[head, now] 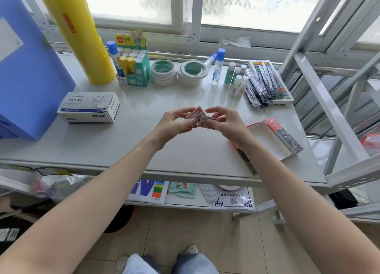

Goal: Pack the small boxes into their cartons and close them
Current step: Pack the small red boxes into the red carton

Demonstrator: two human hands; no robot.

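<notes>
Above the middle of the white table, my left hand and my right hand each grip a small red-and-white box. The left one and the right one touch each other between my fingertips. An open red-and-black carton with a white inside lies flat at the right, just beyond my right wrist, and looks empty where visible. A white and blue paper-clip carton sits shut at the left of the table.
At the back stand a yellow film roll, a green display box of glue sticks, two stacks of tape rolls, glue bottles and packed pens. A blue folder leans at left. A metal rack frame borders the right.
</notes>
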